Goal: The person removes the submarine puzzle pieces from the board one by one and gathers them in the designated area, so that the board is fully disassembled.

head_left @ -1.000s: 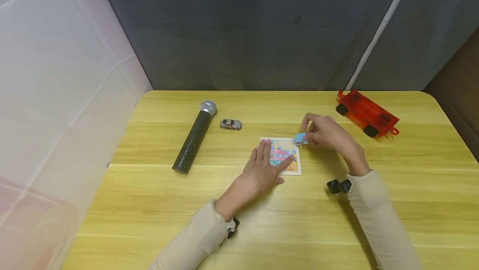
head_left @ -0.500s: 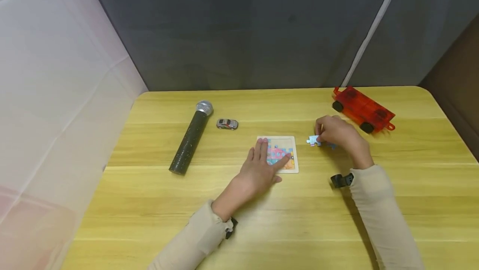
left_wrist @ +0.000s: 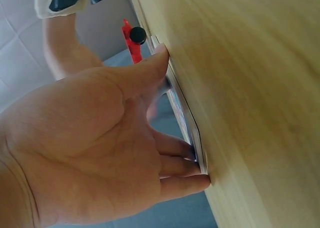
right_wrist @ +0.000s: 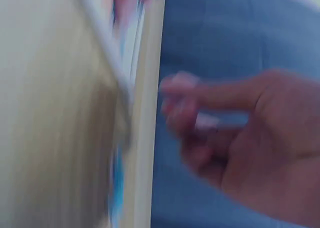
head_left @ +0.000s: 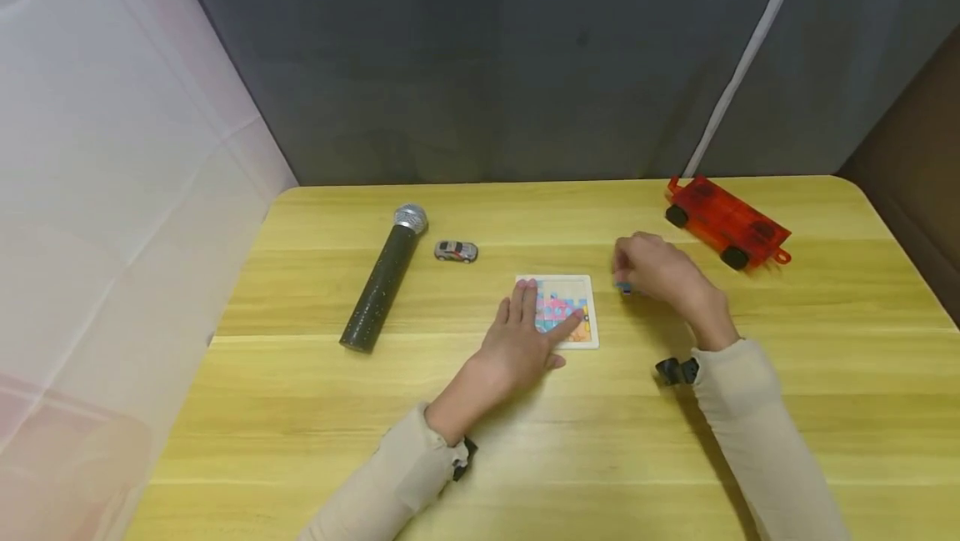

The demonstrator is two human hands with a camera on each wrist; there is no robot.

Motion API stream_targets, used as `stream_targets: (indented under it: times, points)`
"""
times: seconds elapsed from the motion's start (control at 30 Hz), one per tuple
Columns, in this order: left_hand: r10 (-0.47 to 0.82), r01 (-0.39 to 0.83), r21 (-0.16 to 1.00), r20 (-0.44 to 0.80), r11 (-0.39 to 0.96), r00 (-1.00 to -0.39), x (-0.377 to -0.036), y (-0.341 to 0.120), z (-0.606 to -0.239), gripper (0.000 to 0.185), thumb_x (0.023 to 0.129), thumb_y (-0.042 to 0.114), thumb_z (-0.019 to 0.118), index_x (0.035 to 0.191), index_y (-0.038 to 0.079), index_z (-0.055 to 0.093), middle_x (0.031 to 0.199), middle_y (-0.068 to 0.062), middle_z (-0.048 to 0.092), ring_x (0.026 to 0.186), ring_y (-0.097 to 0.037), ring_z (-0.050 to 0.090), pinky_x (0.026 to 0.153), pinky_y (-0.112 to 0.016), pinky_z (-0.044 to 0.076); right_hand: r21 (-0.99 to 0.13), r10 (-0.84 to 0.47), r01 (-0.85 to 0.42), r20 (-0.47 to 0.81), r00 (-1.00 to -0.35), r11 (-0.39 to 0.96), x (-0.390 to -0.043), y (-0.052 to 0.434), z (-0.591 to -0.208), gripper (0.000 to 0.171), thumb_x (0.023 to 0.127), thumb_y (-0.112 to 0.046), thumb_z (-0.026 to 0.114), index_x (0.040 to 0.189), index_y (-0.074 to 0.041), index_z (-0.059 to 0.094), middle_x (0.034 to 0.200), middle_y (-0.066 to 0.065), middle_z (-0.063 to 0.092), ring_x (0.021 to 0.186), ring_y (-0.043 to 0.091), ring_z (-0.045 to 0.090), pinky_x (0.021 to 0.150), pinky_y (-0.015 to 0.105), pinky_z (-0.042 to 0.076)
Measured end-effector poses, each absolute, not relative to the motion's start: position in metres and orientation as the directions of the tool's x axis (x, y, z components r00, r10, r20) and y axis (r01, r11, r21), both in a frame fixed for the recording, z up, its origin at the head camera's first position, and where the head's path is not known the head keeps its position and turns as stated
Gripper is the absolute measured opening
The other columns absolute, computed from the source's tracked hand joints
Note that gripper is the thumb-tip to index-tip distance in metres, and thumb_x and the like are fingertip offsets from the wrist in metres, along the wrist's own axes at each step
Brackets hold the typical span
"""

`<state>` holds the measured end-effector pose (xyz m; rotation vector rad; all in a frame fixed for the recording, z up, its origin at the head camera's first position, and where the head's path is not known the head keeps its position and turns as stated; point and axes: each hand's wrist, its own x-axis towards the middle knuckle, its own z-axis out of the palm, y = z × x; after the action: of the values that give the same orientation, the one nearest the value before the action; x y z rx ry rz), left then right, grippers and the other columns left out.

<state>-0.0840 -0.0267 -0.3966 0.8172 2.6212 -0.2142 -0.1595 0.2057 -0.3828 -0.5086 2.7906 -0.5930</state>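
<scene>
My left hand (head_left: 517, 339) lies flat, fingers straight, pinning the puzzle board (head_left: 581, 284) mid-table (head_left: 525, 433). My right hand (head_left: 660, 270) pinches a blue puzzle piece (head_left: 623, 288) just right of the board. I'd keep the board pinned, align the tabs, then press down.

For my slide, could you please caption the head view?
Left hand rests flat on a puzzle while the right hand holds a blue piece beside it.
</scene>
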Motion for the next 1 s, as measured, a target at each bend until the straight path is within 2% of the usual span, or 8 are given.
stream_targets:
  times: [0.07,0.13,0.2,0.33,0.5,0.63,0.73,1.0]
  points:
    - [0.516,0.579,-0.04,-0.406,0.814,-0.754,-0.082,-0.028,-0.397,0.065,0.116,0.052,0.044,0.176,0.043,0.021,0.178,-0.035,0.016,0.169,-0.046,0.016,0.135,-0.049,0.031,-0.495,-0.508,-0.407,-0.082,-0.857,0.767,-0.154,0.187,-0.386,0.008,0.104,-0.001,0.072,0.106,0.002,0.078,0.101,0.013,0.073,0.092,0.027,0.064,0.084,0.046,0.058]
    - [0.515,0.578,-0.036,-0.414,0.815,-0.751,-0.079,-0.028,-0.397,0.064,0.116,0.052,0.045,0.175,0.043,0.024,0.178,-0.034,0.016,0.169,-0.046,0.016,0.135,-0.05,0.031,-0.512,-0.591,-0.489,-0.046,-0.805,0.706,-0.147,0.166,-0.39,0.017,0.104,0.003,0.069,0.117,0.005,0.08,0.108,0.013,0.074,0.095,0.025,0.065,0.087,0.043,0.06]
    - [0.513,0.578,-0.033,-0.423,0.815,-0.747,-0.077,-0.028,-0.399,0.063,0.115,0.053,0.045,0.175,0.043,0.025,0.179,-0.034,0.015,0.169,-0.046,0.014,0.135,-0.05,0.03,-0.513,-0.607,-0.491,-0.077,-0.791,0.704,-0.139,0.152,-0.395,0.027,0.105,0.004,0.066,0.13,0.006,0.077,0.115,0.014,0.071,0.094,0.023,0.064,0.084,0.038,0.06]
    - [0.509,0.574,-0.027,-0.43,0.818,-0.746,-0.074,-0.026,-0.401,0.061,0.115,0.053,0.045,0.174,0.044,0.028,0.18,-0.032,0.013,0.17,-0.045,0.012,0.136,-0.05,0.028,-0.454,-0.571,-0.463,-0.133,-0.81,0.762,-0.128,0.141,-0.402,0.036,0.104,0.005,0.067,0.139,0.005,0.072,0.116,0.013,0.067,0.086,0.018,0.057,0.072,0.027,0.054]
    - [0.513,0.569,-0.012,-0.418,0.822,-0.75,-0.07,-0.027,-0.4,0.063,0.115,0.052,0.047,0.175,0.041,0.028,0.179,-0.034,0.014,0.169,-0.046,0.013,0.136,-0.05,0.028,-0.435,-0.55,-0.45,-0.132,-0.825,0.78,-0.127,0.139,-0.404,0.039,0.1,0.008,0.066,0.139,0.004,0.073,0.11,0.012,0.065,0.083,0.018,0.053,0.069,0.026,0.05]
    - [0.518,0.559,0.035,-0.425,0.829,-0.742,-0.062,-0.033,-0.395,0.07,0.114,0.053,0.05,0.177,0.032,0.026,0.178,-0.036,0.014,0.169,-0.048,0.012,0.135,-0.052,0.029,-0.428,-0.556,-0.462,-0.123,-0.822,0.777,-0.13,0.138,-0.403,0.039,0.1,0.009,0.065,0.137,0.003,0.075,0.106,0.011,0.065,0.081,0.016,0.05,0.067,0.024,0.047]
    - [0.513,0.556,0.024,-0.42,0.831,-0.748,-0.056,-0.038,-0.392,0.075,0.113,0.053,0.052,0.177,0.025,0.025,0.179,-0.033,0.016,0.169,-0.046,0.013,0.135,-0.053,0.029,-0.432,-0.559,-0.47,-0.101,-0.823,0.77,-0.133,0.138,-0.402,0.036,0.102,0.009,0.065,0.135,0.004,0.075,0.103,0.011,0.064,0.078,0.016,0.049,0.064,0.023,0.045]
    - [0.464,0.538,-0.071,-0.419,0.84,-0.78,-0.053,-0.034,-0.392,0.077,0.113,0.058,0.046,0.178,0.024,0.021,0.181,-0.029,0.015,0.17,-0.042,0.015,0.135,-0.049,0.03,-0.44,-0.552,-0.522,0.071,-0.831,0.731,-0.138,0.13,-0.411,0.018,0.107,0.001,0.066,0.123,0.009,0.072,0.116,0.018,0.064,0.089,0.022,0.063,0.078,0.032,0.061]
